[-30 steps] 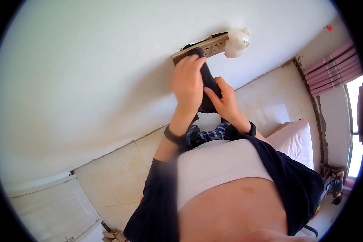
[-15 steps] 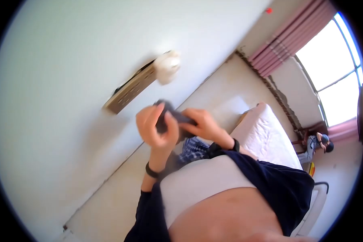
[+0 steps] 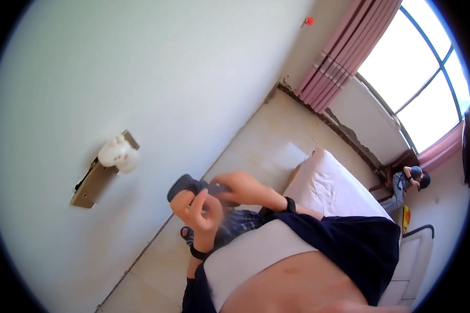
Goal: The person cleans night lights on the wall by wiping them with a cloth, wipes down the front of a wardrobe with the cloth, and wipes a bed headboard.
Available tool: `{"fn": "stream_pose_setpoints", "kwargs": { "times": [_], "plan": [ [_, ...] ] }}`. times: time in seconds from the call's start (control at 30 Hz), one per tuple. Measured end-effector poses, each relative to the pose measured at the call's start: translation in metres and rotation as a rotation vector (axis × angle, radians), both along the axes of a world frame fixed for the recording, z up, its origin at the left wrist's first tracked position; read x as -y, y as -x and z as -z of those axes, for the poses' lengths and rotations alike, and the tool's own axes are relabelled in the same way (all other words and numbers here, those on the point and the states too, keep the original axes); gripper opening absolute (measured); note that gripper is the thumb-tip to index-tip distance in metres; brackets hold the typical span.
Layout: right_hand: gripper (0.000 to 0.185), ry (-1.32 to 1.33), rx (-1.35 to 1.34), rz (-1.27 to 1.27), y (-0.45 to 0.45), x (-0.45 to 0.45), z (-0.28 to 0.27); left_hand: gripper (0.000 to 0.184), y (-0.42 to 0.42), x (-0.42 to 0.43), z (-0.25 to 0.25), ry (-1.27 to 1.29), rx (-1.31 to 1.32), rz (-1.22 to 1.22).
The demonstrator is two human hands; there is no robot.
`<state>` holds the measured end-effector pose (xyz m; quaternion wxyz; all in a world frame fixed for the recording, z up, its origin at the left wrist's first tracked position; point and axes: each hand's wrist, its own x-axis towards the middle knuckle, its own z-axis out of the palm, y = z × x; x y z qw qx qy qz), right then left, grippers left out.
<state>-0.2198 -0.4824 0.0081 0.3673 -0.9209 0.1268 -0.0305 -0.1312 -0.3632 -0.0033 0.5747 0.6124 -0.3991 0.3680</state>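
Observation:
A dark grey, soft-looking piece [image 3: 181, 187] is held in front of my body, with a rounded end and a bunched middle; its exact kind does not show. My left hand [image 3: 197, 209] has its fingers curled round it from below. At the other end, my right hand [image 3: 240, 189] is closed on it, slightly blurred, with fingertips partly hidden. Black bands circle both wrists. Below my hands are dark plaid shorts [image 3: 240, 224] and a foot in a dark slipper [image 3: 186, 232].
A brown box [image 3: 94, 185] with a white animal-like figure [image 3: 117, 155] is fixed to the pale wall on the left. A bed [image 3: 329, 182] with a pale cover stands ahead right. Beyond it are pink curtains [image 3: 339, 57], a window and another person [image 3: 404, 185].
My view has swung, so the wall box sits lower and further left. Both hands are lower in view, and the dark grey piece now lies more stretched between them.

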Motion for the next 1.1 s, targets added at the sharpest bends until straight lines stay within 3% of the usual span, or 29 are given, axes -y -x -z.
{"fn": "stream_pose_setpoints", "kwargs": {
  "times": [0.07, 0.2, 0.3, 0.4, 0.5, 0.63, 0.8, 0.93, 1.1],
  "plan": [
    [0.022, 0.076, -0.056, 0.004, 0.017, 0.023, 0.005, 0.019, 0.017, 0.018, 0.003, -0.024, -0.025, -0.004],
    [0.021, 0.111, 0.113, 0.038, 0.035, 0.067, 0.016, 0.017, 0.042, 0.054, 0.005, -0.107, -0.18, 0.065],
    [0.023, -0.055, 0.224, 0.054, 0.046, 0.093, -0.002, 0.017, 0.064, 0.071, 0.005, -0.127, -0.281, 0.057],
    [0.027, 0.029, 0.419, 0.047, 0.051, 0.102, -0.012, 0.019, 0.073, 0.078, 0.005, -0.177, -0.347, 0.113],
    [0.037, 0.105, 0.554, 0.044, 0.059, 0.105, -0.03, 0.027, 0.08, 0.081, -0.003, -0.219, -0.459, 0.228],
    [0.04, 0.053, 0.714, 0.169, 0.07, 0.093, -0.016, 0.04, 0.083, 0.077, -0.009, -0.327, -0.378, 0.243],
    [0.038, 0.087, 0.624, 0.376, 0.099, 0.09, -0.003, 0.055, 0.093, 0.087, 0.015, -0.52, -0.31, 0.371],
    [0.03, 0.248, 0.559, 0.425, 0.126, 0.104, 0.006, 0.05, 0.107, 0.11, 0.068, -0.515, -0.377, 0.408],
    [0.024, 0.336, 0.522, 0.515, 0.175, 0.157, 0.009, 0.033, 0.14, 0.177, 0.064, -0.572, -0.319, 0.28]
  ]
}}
